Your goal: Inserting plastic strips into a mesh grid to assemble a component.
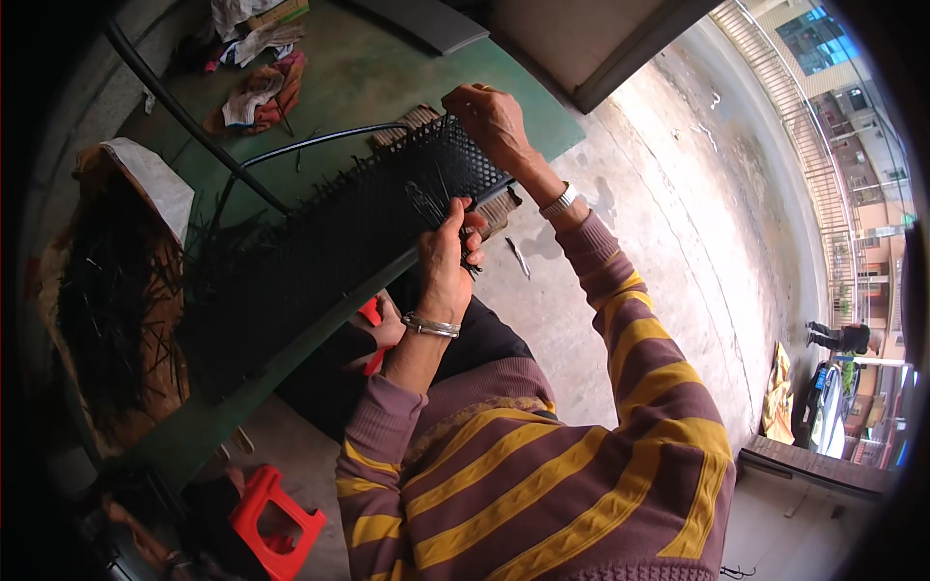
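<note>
A long black panel with rows of small holes [473, 167] lies along the green table [363, 58]. Dark thin pieces stick up along its far edge and cover much of it. My left hand [446, 271] is closed around a bunch of thin black strips [426, 198], held over the panel's near edge. At the panel's right end my right hand [492, 126] is closed, fingertips pinched near the far corner. Whatever is between those fingertips is hidden or too small to name.
An open sack [165, 358] full of black strips stands at the left. A black bent tube [174, 102] crosses the table near crumpled cloths [263, 97]. Below are a red stool [276, 523] and another person's hand [389, 327]. A person [841, 337] stands far off outside.
</note>
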Tool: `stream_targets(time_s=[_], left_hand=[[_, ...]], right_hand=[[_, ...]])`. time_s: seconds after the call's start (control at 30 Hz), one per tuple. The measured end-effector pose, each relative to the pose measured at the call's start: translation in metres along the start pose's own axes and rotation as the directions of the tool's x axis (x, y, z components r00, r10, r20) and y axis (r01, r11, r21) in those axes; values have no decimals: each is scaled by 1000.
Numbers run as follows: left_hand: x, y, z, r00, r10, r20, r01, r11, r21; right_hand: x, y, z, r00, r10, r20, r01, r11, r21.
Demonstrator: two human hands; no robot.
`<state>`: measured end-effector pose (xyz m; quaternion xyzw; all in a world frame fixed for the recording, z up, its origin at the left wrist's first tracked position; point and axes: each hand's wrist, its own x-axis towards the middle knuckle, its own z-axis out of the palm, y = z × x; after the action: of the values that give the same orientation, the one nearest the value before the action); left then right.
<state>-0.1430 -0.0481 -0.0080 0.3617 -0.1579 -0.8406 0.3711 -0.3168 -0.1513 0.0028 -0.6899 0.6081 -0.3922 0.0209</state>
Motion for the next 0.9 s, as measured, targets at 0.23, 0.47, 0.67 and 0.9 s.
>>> stream_targets(time_s=[0.23,0.47,0.67,0.9], left_hand=[[1,-1,2,1000,9,-6,-9,1000,4],[0,-7,11,999,30,-44,-29,999,15],[3,-9,3,995,-21,-94,24,999,37],[4,-8,-1,1000,-13,-26,11,999,-45]], right_hand=[[-11,-4,-20,981,177,83,-171,982,-83],[-43,-32,-53,781,147,607,-473,774,421],[-19,-29,-56,936,347,58,-351,908,227],[-1,8,-18,969,123,-217,-96,987,130]])
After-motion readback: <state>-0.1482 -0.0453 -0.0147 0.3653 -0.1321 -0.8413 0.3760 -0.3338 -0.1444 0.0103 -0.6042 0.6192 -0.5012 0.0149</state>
